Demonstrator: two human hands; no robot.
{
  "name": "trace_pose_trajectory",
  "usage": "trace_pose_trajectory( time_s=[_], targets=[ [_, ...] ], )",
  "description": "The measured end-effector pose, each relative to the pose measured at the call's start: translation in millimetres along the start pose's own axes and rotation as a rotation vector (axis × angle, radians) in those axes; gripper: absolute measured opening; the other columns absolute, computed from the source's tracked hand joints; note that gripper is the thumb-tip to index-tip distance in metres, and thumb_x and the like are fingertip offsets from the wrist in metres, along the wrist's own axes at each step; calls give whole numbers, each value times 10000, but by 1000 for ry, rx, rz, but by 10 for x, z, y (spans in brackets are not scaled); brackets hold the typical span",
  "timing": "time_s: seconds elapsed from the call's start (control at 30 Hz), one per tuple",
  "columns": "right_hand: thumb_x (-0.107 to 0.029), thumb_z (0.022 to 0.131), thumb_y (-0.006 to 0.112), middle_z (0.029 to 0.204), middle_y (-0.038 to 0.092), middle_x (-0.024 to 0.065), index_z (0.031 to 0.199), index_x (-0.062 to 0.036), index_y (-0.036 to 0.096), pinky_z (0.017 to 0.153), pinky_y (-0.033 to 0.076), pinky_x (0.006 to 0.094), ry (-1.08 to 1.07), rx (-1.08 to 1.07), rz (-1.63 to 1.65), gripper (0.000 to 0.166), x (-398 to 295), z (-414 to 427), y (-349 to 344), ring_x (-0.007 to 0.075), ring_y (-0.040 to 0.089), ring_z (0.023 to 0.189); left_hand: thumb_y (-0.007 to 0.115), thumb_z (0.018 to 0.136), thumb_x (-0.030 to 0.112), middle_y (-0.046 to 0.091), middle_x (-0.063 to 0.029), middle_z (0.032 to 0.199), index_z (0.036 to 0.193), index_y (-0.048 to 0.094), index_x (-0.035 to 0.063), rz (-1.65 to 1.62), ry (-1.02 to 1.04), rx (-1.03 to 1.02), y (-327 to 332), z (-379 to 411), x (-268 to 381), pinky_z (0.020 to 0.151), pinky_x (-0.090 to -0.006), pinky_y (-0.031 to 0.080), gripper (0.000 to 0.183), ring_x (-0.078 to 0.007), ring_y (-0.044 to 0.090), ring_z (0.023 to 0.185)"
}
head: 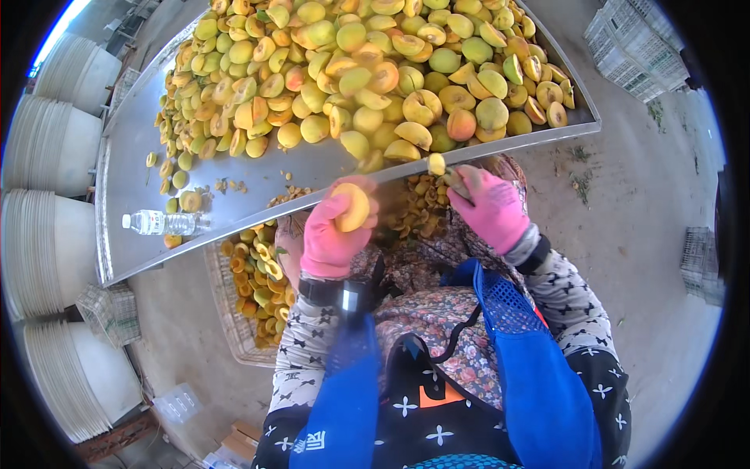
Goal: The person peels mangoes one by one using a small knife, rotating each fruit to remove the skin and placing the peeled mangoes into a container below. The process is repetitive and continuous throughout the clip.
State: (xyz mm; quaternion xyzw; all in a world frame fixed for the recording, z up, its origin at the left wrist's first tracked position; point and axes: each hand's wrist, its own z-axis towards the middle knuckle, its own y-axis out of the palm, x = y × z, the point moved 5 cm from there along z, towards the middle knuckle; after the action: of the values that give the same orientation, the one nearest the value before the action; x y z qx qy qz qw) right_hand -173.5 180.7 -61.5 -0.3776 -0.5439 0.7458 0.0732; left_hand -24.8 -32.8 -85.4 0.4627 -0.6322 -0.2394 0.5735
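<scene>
My left hand [335, 231], in a pink glove, holds a yellow peach half [352, 207] above the near edge of a metal table [234, 223]. To the right, my right hand [489, 205], also gloved in pink, is closed around the handle of a small tool [458, 183]. A pale yellow piece [436, 164] is at the tool's far end; the tool's tip is hidden. A large heap of whole and halved peaches [351, 82] lies on the table beyond both hands. Below and between my hands, cut peach scraps [419, 205] lie in a container that is mostly hidden.
A plastic crate [220, 305] of peach halves [261, 287] stands on the floor at left. A clear water bottle [164, 223] lies on the table. Stacked white tubs [53, 140] line the left side. Plastic crates [636, 50] stand at upper right, with another stack [700, 264] lower down.
</scene>
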Motion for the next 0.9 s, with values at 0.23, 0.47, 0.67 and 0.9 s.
trace_pose_trajectory(
  time_s=[0.23,0.47,0.67,0.9],
  targets=[
    [-280,897,675,872,657,173,1146,-87,568,704,527,477,16,80,-4,333,87,-169,127,369,669,796,585,918,200,643,-180,1240,1356,565,34,-7,-24,329,70,-11,-199,812,-384,539,469,-320,640,1048],
    [-315,966,647,790,631,25,1142,-25,589,514,441,231,546,-679,1308,344,-292,-329,123,102,592,605,585,930,168,623,-182,1311,1407,502,-34,348,-94,39,185,9,-310,925,-433,550,525,-284,664,1065],
    [-286,948,675,766,632,39,1163,-31,587,534,459,265,509,-592,1299,345,-462,-361,172,123,586,593,571,1000,274,640,-151,1210,1375,521,-32,366,43,86,352,-47,-274,992,-397,499,487,-245,619,1123],
    [-269,836,748,838,651,112,1071,-85,584,630,512,456,-255,25,268,340,-782,-163,14,337,663,724,521,1027,318,626,-165,1208,1344,546,-16,382,197,101,496,-117,-174,1026,-459,465,461,-317,587,1155]
  ],
)
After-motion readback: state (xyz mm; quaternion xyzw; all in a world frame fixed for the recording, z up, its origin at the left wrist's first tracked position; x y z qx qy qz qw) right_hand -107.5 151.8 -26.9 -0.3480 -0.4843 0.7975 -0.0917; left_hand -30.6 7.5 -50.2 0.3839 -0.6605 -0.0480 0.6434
